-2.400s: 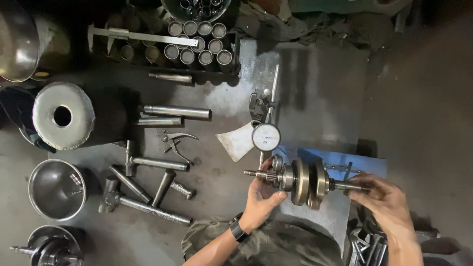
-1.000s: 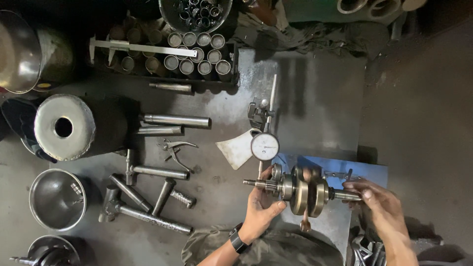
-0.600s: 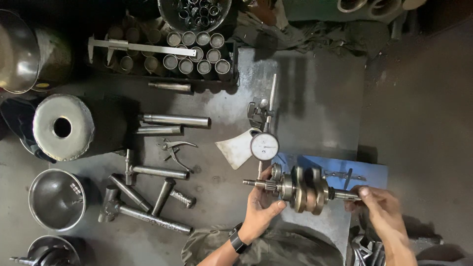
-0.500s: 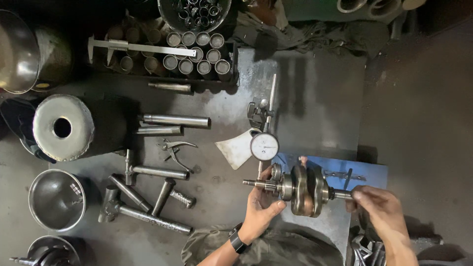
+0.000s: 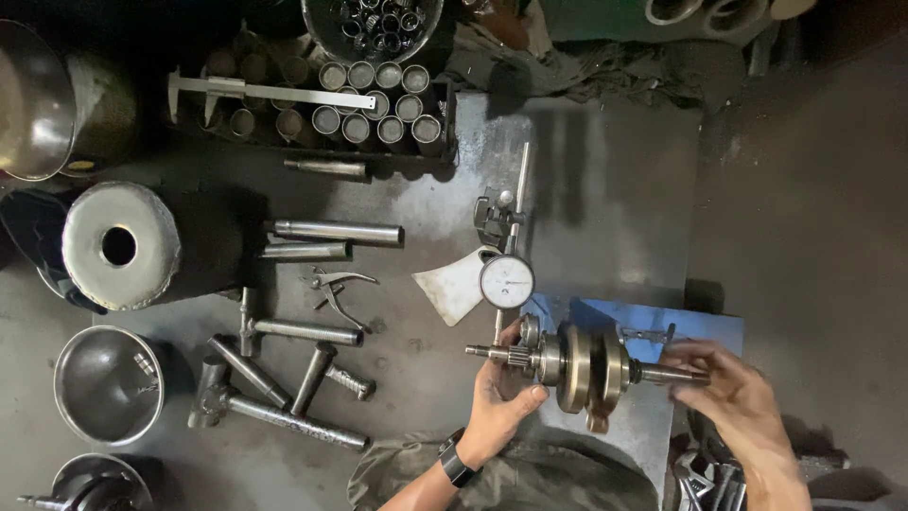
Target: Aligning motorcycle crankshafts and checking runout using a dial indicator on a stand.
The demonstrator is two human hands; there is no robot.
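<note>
While the crankshaft is lying level across the blue stand, both hands are gripping it by the shaft ends. Left hand is wrapping fingers loosely around the splined end, thumb underneath, palm partly open. Right hand is pinching the plain shaft tip between fingertips, the rest of the hand curling clear. Flywheel webs are hanging between the two hands, connecting rod stub pointing down toward the person's lap.

Dial gauge is sitting just behind the splined end, its stem close to the shaft; can't tell if the tip is touching. White wedge-shaped piece is lying beside the dial.

Further left: pliers, a few steel drifts and hammers are scattered on the steel bench. Caliper is resting across a rack of sleeves at the back. Metal bowl and a round holed block are sitting at far left.

Risks, as I'm judging them: the fingertip pinch on the right is thin, so the heavy webs could be rolling or dropping off that side. Shaft swinging up could be knocking the gauge.
</note>
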